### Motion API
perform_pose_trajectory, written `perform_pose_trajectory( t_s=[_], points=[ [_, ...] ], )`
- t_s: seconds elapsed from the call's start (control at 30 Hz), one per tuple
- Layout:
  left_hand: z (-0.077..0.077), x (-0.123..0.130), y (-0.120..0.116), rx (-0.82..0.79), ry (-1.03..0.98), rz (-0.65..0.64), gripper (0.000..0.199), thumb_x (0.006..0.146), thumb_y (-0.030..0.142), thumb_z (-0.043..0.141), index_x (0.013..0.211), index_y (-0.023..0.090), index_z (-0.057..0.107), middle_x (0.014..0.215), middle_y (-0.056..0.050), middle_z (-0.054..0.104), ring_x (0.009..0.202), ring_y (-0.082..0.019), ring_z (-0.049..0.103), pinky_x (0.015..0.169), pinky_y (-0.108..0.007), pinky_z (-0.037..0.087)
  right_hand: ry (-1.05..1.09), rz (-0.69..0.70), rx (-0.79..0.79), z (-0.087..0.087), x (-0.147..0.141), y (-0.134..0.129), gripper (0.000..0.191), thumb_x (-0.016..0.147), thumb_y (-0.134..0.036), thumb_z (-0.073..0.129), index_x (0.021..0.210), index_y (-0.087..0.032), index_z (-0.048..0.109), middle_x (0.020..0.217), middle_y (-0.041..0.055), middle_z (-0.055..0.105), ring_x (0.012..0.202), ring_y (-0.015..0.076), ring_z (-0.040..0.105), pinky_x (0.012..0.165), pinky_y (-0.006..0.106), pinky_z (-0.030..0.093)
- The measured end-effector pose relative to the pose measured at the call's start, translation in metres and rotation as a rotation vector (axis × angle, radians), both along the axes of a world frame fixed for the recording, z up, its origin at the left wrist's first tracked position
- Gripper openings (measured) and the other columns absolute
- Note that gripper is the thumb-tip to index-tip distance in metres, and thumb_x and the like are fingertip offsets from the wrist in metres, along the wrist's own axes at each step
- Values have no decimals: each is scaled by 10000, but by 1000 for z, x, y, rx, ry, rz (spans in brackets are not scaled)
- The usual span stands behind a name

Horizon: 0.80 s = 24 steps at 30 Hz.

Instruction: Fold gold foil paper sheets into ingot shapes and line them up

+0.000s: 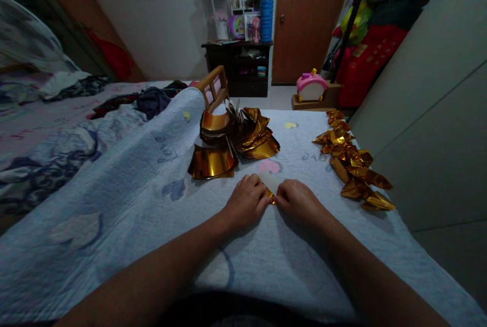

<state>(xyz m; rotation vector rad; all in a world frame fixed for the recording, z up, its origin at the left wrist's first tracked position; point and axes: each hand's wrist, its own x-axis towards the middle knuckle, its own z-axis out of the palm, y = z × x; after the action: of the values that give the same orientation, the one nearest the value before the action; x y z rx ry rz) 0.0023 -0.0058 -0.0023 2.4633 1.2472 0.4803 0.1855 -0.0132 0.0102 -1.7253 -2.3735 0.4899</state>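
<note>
a pale blue quilted cloth printed with hearts covers the surface in a dim room, with a brown wooden door beyond its far edge. the left hand and right hand nearly meet, thumbs and curled fingers pinching a small, partly folded sheet of gold-and-white foil paper. it looks very light and thin, soft enough to crease yet a little springy; the gold face is probably slick, and hard pulling could wrinkle or tear it. the folded edge by the thumbs seems the best hold, pressed down against the cloth. the sheet lies between the hands, white side showing toward the far edge, gold part by the thumbs. past the hands, left of the middle near the far edge, curved stacks of shiny gold foil sheets fan out. to the right, folded gold foil pieces line the cloth's right edge.
</note>
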Motion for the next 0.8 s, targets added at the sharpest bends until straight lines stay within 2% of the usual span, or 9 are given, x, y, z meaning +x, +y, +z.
perform_pose_trajectory(
  t_s=[0.17,0.43,0.8],
  points=[
    [-3,0,0,17,43,4,165,963,278,552,868,174,640,1002,-69,560,969,-232,492,892,-394,426,-25,20,-19,3,1,0,222,930,-229,540,827,-142,717,857,102,713,789,199,609,693,299,358],
    [-4,0,1,10,106,-3,167,977,268,513,911,173,634,1004,-72,555,973,-238,483,895,-404,419,59,38,-63,8,5,-2,127,836,-194,606,728,-161,664,778,59,671,727,166,572,652,267,353],
    [-4,0,0,20,72,-2,135,950,251,553,888,166,637,1004,-75,557,980,-238,490,897,-400,423,-63,46,-59,8,4,-2,242,921,-201,503,840,-149,725,871,106,724,801,205,634,696,294,373]
  ],
)
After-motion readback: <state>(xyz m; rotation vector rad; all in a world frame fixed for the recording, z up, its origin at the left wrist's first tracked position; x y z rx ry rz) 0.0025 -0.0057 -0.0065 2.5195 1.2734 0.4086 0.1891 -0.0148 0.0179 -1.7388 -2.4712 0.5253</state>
